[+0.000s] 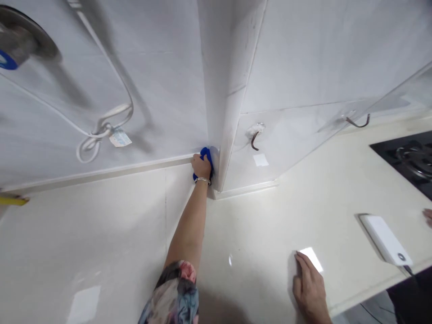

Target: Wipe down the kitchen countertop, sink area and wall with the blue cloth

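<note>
A bunched blue cloth (209, 163) is gripped in my left hand (201, 166), which presses it into the corner where the back wall meets the wall pillar, just above the counter. A bracelet circles that wrist, and a floral sleeve covers the upper part of the arm. Lower right, my right hand (308, 288) rests on the pale counter (249, 234) near its front edge, fingers extended and nothing visible in them. The corner pillar (232, 94) stands directly beside the cloth.
A white device (385, 240) with a cable lies at right, near a black stove (410, 155). Part of another hand (428, 217) shows at the right edge. Hooks (254, 141) stick out from the wall. A looped white cord (92, 141) hangs at left, below a metal fitting (20, 38).
</note>
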A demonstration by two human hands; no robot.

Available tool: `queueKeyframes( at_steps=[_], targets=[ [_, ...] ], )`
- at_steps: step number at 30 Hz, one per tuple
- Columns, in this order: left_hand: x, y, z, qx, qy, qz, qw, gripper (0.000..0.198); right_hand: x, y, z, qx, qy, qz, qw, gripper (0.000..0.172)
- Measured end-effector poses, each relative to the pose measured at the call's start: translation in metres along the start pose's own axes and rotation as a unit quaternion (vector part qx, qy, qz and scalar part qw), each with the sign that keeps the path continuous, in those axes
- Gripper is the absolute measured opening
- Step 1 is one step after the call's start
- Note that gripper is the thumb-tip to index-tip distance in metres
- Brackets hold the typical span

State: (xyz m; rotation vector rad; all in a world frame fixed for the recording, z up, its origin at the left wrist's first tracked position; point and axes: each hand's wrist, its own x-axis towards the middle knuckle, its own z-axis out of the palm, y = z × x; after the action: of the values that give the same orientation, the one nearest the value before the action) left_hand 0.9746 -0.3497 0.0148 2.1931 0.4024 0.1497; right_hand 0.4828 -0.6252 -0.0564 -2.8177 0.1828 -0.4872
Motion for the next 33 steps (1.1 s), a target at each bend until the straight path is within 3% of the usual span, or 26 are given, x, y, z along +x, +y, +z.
queueKeyframes(
  at_steps=[4,9,22,28,33],
  targets=[
    [-0.013,0.006,-0.01,0.024,-0.015,0.02,0.999,0.027,0.004,-0.002,0.0,0.002,0.015,-0.005,1.0,0.058],
    [-0.049,0.006,-0.031,0.054,-0.029,0.049,0.997,0.029,0.006,0.001,0.007,-0.013,0.037,-0.02,0.999,0.058],
    [-0.163,-0.03,-0.07,0.15,-0.065,0.109,0.98,0.036,0.005,0.01,0.028,-0.009,0.044,-0.014,0.999,0.058],
    [-0.219,-0.042,-0.063,0.153,-0.126,0.148,0.969,0.035,0.009,0.006,0.034,-0.014,0.073,-0.014,0.997,0.055],
    [-0.248,-0.036,-0.051,0.088,-0.2,0.16,0.963,0.029,0.012,0.004,0.038,-0.004,0.089,-0.012,0.996,0.054]
  ],
)
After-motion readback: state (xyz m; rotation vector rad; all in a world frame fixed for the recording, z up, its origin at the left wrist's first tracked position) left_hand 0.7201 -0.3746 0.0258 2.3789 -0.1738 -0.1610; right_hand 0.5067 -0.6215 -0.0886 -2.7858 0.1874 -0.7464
